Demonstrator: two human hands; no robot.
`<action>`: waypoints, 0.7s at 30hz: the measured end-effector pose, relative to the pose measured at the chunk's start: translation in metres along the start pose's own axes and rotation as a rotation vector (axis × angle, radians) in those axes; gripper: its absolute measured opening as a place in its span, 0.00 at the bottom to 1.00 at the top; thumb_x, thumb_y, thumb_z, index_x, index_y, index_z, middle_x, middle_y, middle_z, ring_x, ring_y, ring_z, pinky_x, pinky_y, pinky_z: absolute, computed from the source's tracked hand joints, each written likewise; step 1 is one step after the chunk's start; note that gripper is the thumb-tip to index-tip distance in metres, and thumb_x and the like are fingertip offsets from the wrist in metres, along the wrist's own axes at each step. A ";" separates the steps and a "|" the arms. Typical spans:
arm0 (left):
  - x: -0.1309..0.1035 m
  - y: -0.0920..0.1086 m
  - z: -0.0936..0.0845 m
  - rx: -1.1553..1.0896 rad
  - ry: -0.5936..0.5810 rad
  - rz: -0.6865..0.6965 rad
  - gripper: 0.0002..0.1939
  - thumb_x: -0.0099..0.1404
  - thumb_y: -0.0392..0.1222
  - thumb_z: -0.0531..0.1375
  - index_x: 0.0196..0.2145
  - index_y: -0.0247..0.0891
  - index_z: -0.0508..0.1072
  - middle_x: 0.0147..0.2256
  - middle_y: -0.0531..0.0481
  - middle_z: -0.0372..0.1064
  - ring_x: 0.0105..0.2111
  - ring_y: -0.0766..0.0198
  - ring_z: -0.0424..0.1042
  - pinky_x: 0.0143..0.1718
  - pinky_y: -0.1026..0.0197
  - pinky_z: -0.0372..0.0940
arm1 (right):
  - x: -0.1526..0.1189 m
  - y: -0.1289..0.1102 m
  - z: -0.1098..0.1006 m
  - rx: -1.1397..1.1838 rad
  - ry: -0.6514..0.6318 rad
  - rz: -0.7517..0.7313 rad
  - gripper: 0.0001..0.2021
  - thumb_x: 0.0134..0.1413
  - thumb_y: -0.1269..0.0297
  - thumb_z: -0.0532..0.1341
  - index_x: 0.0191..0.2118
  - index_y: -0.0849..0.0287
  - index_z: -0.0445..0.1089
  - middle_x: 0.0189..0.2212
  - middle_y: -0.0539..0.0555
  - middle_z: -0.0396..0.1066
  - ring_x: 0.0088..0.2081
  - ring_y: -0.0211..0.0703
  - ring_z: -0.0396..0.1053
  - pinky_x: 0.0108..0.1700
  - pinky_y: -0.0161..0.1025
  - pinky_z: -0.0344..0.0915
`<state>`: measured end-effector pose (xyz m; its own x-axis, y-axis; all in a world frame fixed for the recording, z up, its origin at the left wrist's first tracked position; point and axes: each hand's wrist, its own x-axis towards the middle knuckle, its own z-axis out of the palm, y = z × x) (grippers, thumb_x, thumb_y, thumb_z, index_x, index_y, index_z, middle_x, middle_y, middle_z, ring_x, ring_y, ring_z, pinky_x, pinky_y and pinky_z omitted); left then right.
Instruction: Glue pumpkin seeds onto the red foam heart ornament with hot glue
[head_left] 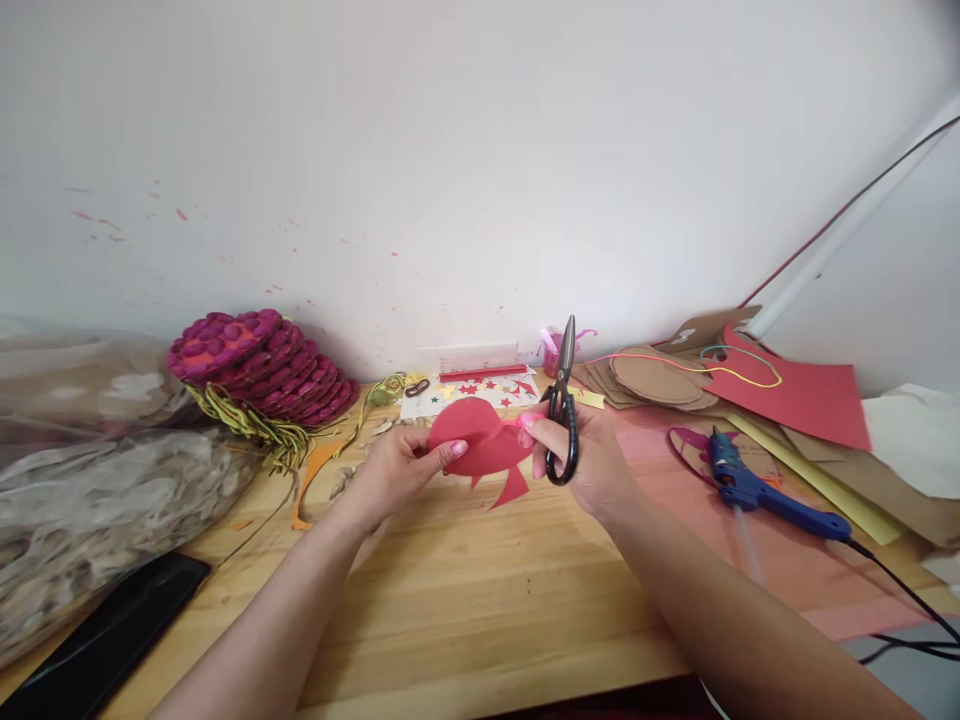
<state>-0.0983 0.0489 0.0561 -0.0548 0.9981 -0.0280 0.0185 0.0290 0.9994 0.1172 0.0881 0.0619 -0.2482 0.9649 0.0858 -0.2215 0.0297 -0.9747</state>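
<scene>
1. Head camera: I see two bare hands, one pair of scissors (568,360) and one round red paper (476,440) held between the hands. One blue glue gun (780,503) lies to the right of the right hand.
2. My left hand (420,452) pinches the paper's left edge, thumb on the near face. My right hand (585,455) grasps the scissors by their handles, blades pointing up, while its fingertips meet the paper's right side.
3. The paper is plain red and flat, with a broad rounded body and a narrower part towards the right hand. Just below it, I see a pointed red scrap (512,488); I can't tell whether they touch.
4. The scissors have grey metal blades and glossy black loop handles. Under both hands is a smooth table (450,620) of pale, grained wood.
5. Left of my left hand, a leaning pile of bumpy purple discs (266,365) trails yellow-green yarn (262,432); they overlap too much for me to count. Nearer the left forearm sits a cloudy clear plastic bag (127,510).
6. Beyond the hands lies one white sheet (442,402) dotted with small stars. Right of my right hand are several brown cardboard rounds (656,380) and one large red sheet (821,400).
</scene>
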 end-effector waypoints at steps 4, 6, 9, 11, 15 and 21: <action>-0.001 -0.003 -0.003 0.149 -0.136 0.045 0.11 0.55 0.49 0.69 0.28 0.38 0.82 0.29 0.49 0.76 0.29 0.62 0.70 0.32 0.63 0.67 | 0.009 -0.008 -0.011 -0.159 0.135 -0.009 0.16 0.38 0.55 0.73 0.29 0.59 0.71 0.20 0.46 0.70 0.14 0.33 0.64 0.14 0.30 0.54; -0.001 -0.007 -0.004 0.073 -0.169 -0.016 0.14 0.55 0.51 0.69 0.31 0.36 0.82 0.28 0.48 0.75 0.27 0.63 0.69 0.30 0.63 0.66 | 0.013 -0.012 -0.018 -0.227 0.182 -0.024 0.17 0.38 0.54 0.73 0.31 0.60 0.72 0.20 0.46 0.69 0.15 0.34 0.63 0.14 0.31 0.56; 0.002 -0.013 -0.005 -0.074 -0.160 -0.094 0.16 0.53 0.51 0.71 0.32 0.34 0.81 0.28 0.48 0.75 0.25 0.67 0.67 0.27 0.66 0.63 | 0.015 -0.016 -0.024 -0.279 0.192 -0.072 0.17 0.42 0.52 0.71 0.32 0.59 0.72 0.20 0.46 0.66 0.16 0.34 0.62 0.16 0.32 0.56; 0.005 -0.015 -0.006 -0.157 -0.114 -0.103 0.17 0.51 0.50 0.72 0.33 0.33 0.81 0.29 0.47 0.75 0.25 0.68 0.67 0.27 0.67 0.62 | 0.013 -0.016 -0.025 -0.432 0.152 -0.136 0.16 0.44 0.52 0.70 0.29 0.59 0.71 0.18 0.46 0.64 0.18 0.35 0.61 0.19 0.33 0.56; 0.011 -0.015 -0.011 -0.230 -0.014 -0.064 0.18 0.50 0.50 0.73 0.32 0.33 0.80 0.31 0.46 0.76 0.26 0.67 0.68 0.28 0.66 0.62 | 0.006 -0.010 -0.021 -0.875 0.035 -0.270 0.17 0.42 0.53 0.71 0.22 0.58 0.66 0.17 0.45 0.60 0.21 0.34 0.55 0.22 0.33 0.50; 0.015 -0.016 -0.015 -0.196 0.095 0.067 0.17 0.51 0.51 0.72 0.31 0.34 0.80 0.26 0.50 0.73 0.25 0.68 0.67 0.28 0.67 0.62 | 0.006 0.000 -0.019 -1.093 -0.056 -0.372 0.19 0.47 0.53 0.68 0.21 0.56 0.59 0.16 0.44 0.57 0.21 0.34 0.52 0.23 0.33 0.46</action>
<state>-0.1147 0.0625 0.0399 -0.1537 0.9876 0.0310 -0.1687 -0.0572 0.9840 0.1333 0.0986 0.0585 -0.3864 0.8371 0.3872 0.6381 0.5458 -0.5431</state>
